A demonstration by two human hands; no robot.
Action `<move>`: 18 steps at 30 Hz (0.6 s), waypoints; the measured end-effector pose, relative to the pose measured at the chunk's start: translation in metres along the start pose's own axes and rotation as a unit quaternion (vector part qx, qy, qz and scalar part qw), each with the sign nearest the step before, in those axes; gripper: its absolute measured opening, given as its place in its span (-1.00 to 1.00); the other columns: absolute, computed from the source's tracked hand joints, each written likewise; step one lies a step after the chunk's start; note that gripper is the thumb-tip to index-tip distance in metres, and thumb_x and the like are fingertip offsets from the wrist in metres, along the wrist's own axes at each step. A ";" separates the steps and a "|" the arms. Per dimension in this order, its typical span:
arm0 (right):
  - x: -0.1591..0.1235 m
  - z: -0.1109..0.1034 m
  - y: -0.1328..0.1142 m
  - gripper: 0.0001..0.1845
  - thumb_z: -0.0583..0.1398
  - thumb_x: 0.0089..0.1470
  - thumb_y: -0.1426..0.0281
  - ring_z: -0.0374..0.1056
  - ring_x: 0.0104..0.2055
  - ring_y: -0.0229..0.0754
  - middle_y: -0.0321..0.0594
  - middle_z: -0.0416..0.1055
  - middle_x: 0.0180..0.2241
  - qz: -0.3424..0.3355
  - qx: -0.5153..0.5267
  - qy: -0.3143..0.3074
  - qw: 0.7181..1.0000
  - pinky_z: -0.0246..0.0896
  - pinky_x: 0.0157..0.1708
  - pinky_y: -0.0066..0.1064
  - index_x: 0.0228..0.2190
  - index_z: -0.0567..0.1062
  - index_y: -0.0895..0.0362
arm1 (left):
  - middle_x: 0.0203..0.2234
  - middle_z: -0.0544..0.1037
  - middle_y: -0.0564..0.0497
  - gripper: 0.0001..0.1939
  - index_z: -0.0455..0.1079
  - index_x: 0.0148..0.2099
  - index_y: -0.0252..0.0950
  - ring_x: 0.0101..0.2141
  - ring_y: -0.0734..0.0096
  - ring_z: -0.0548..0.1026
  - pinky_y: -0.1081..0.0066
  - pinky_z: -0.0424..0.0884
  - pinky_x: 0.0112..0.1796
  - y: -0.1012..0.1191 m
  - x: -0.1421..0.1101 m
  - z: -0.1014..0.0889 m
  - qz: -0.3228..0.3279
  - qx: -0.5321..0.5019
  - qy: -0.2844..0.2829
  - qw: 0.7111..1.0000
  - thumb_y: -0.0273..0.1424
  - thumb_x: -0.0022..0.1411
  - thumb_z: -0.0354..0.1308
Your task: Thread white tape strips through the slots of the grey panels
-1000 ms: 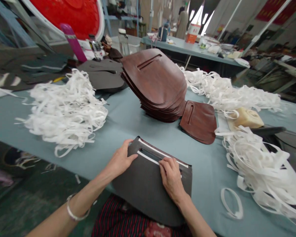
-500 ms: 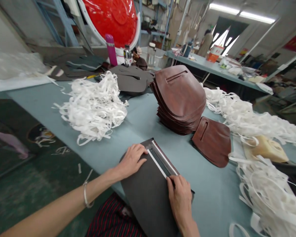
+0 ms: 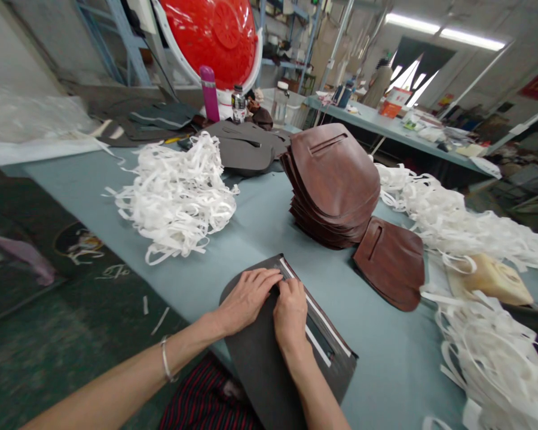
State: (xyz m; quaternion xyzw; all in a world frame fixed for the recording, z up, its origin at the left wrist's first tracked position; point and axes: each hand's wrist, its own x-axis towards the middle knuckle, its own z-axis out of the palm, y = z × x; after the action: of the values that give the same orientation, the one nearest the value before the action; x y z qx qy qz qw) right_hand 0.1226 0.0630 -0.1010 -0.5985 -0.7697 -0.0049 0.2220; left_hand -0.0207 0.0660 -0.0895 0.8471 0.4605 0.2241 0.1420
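A dark grey leather panel [image 3: 262, 358], rounded at the near end, lies on the table's edge in front of me. Along its straight far edge runs a white strip [image 3: 320, 313]; a second, shorter white strip [image 3: 317, 345] borders a long slot [image 3: 320, 335]. My left hand [image 3: 250, 298] rests on the panel's upper left, its fingers together and bent at the slot's upper end. Against those fingertips, my right hand [image 3: 290, 313] is closed in a pinch. Whatever lies between the fingertips is hidden.
Brown leather pieces [image 3: 336, 173] are stacked beyond the panel, with a smaller brown pile [image 3: 390, 263] beside them. Heaps of white strips lie left [image 3: 174, 197] and right [image 3: 497, 358]. A yellowish block [image 3: 493, 278], purple bottle [image 3: 209, 92] and red fan [image 3: 219, 36] stand around.
My right hand has moved from the lower end of the slot up and left to its upper end, beside my left hand. Its fingers are now pinched there. The view has shifted slightly.
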 end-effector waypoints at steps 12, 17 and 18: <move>-0.108 -0.054 0.052 -0.61 -0.08 0.15 0.60 0.21 -0.15 0.02 0.03 0.34 -0.17 -0.083 -0.072 -0.012 0.994 0.19 -0.21 -0.12 -0.04 0.37 0.20 | 0.00 0.42 -0.11 -0.63 0.29 0.11 -0.29 0.07 0.26 0.29 0.20 0.20 0.03 0.000 -0.001 0.007 0.040 0.046 -0.011 0.998 -0.53 0.31 -0.13; -0.127 -0.065 0.063 -0.64 -0.07 0.16 0.58 0.22 -0.17 0.00 0.00 0.33 -0.22 -0.045 -0.062 -0.023 0.997 0.17 -0.19 -0.12 -0.09 0.39 0.20 | -0.01 0.43 -0.09 -0.63 0.29 0.11 -0.28 0.07 0.28 0.29 0.22 0.21 0.03 -0.001 -0.001 0.008 0.045 0.060 -0.007 0.997 -0.53 0.30 -0.12; -0.120 -0.062 0.059 -0.66 -0.06 0.16 0.59 0.22 -0.20 -0.01 -0.01 0.33 -0.25 -0.032 -0.064 -0.022 0.997 0.17 -0.21 -0.13 -0.12 0.40 0.21 | -0.01 0.43 -0.09 -0.63 0.29 0.11 -0.28 0.07 0.28 0.29 0.22 0.21 0.03 -0.001 -0.001 0.008 0.046 0.062 -0.007 0.997 -0.54 0.29 -0.11</move>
State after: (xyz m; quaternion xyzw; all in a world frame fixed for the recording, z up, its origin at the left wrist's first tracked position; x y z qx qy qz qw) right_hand 0.2200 -0.0475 -0.1022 -0.5862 -0.7915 -0.0484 0.1663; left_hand -0.0178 0.0652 -0.0969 0.8759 0.4333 0.1955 0.0821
